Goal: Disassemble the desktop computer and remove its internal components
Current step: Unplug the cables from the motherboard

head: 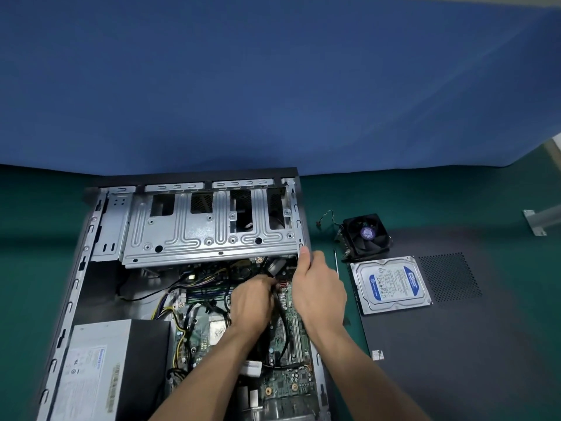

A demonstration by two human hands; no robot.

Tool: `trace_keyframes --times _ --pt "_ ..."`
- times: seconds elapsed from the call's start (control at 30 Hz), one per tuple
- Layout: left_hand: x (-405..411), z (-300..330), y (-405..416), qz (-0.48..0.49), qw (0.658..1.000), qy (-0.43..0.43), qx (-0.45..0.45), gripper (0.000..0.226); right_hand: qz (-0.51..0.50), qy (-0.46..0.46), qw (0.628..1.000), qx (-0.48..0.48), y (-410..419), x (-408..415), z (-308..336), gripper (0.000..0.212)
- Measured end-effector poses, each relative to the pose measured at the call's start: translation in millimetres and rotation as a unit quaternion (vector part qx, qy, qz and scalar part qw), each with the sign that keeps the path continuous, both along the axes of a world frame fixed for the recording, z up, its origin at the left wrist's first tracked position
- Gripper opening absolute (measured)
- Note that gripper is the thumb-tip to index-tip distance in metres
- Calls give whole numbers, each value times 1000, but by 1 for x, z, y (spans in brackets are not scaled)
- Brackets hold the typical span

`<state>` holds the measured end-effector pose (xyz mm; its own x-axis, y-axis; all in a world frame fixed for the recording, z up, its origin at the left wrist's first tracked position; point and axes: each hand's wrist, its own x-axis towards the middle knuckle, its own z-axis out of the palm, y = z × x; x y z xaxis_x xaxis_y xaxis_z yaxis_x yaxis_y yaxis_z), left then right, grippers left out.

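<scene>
The open computer case (170,299) is lying on the green mat (425,196), toward its left edge. The left hand (253,302) is reaching inside, fingers curling around a black cable (280,314) above the green motherboard (288,338). The right hand (318,288) is gripping the right corner of the ribbed, stamped-metal drive cage (209,229). A boxy black fan (365,235) and a flat, blue-labelled hard drive (391,284) are lying beside the case.

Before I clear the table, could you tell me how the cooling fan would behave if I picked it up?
The fan looks rigid and probably light. Its thin wire lies loose, so it would likely dangle and might snag. It sits tilted, so a push may rock it.
</scene>
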<state>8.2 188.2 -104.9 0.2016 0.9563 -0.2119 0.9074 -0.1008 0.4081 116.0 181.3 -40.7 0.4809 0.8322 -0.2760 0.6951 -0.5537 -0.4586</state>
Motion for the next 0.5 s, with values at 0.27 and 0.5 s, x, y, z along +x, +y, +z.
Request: trace_keyframes --times 0.27,0.5 --pt "10 31 5 -55 995 -57 67 12 1 3 1000 -4 1 -1 0 50" --pt "-11 52 -1 43 998 -34 35 15 5 5 1000 10 -1 -1 2 51"
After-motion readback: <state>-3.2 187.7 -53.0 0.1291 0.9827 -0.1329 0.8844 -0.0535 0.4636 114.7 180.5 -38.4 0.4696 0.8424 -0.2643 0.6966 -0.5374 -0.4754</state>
